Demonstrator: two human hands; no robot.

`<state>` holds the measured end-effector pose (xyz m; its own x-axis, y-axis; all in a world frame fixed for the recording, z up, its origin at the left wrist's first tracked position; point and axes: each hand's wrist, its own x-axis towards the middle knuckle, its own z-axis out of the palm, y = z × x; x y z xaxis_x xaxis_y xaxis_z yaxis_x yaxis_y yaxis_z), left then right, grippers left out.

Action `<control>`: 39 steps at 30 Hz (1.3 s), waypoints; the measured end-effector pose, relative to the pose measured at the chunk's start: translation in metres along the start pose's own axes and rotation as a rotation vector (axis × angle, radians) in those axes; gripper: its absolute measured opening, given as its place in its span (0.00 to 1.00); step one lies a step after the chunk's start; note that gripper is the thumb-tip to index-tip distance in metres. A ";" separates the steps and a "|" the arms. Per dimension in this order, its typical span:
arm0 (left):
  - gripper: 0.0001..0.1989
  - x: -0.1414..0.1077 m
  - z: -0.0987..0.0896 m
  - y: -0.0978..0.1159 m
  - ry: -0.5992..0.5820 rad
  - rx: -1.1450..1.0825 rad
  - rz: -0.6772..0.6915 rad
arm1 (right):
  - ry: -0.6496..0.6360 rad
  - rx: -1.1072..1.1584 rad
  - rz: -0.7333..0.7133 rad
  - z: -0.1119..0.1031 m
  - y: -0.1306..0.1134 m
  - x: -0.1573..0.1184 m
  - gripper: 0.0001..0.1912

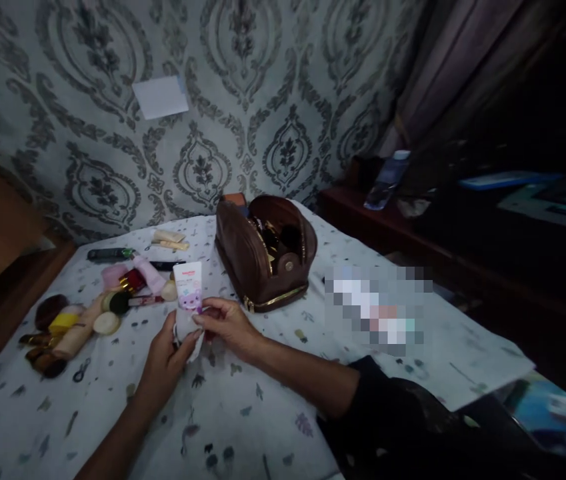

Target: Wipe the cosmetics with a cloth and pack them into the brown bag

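Note:
A white squeeze tube (187, 279) with pink lettering and a purple cartoon face stands upright between my hands. My left hand (165, 357) is closed around its lower end, where something white hangs below the fingers, too dim to make out. From the right, my right hand (230, 328) pinches the tube's lower front with thumb and fingers. Just beyond my right hand sits a brown cosmetic bag (243, 257), unzipped, with dark and gold items inside. Left of the tube lies a pile of cosmetics, including a yellow-capped item (64, 321), a pink tube (147, 273) and a round cream-coloured lid (106, 323).
A patterned white cloth (243, 427) covers the table. Light slim tubes (169, 239) and a dark green-ended item (109, 255) lie at the back left. A blurred-out patch (373, 307) is on the right. A clear bottle (387, 180) stands on a ledge behind.

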<state>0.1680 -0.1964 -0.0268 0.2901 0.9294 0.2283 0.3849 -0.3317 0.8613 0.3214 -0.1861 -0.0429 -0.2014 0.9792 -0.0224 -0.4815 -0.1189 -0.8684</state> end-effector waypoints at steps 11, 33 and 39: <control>0.12 0.003 -0.010 -0.014 -0.031 0.292 0.134 | -0.067 -0.215 -0.203 -0.003 -0.002 -0.003 0.22; 0.21 -0.008 0.002 -0.057 0.032 0.533 0.521 | 0.327 -1.326 -0.789 -0.046 -0.232 -0.055 0.16; 0.18 -0.003 -0.006 -0.063 -0.139 0.579 0.544 | 0.455 -1.683 -0.631 -0.074 -0.255 -0.014 0.11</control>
<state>0.1372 -0.1774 -0.0787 0.6589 0.5976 0.4569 0.5403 -0.7986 0.2652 0.5101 -0.1574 0.1425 0.0024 0.8050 0.5933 0.9238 0.2254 -0.3095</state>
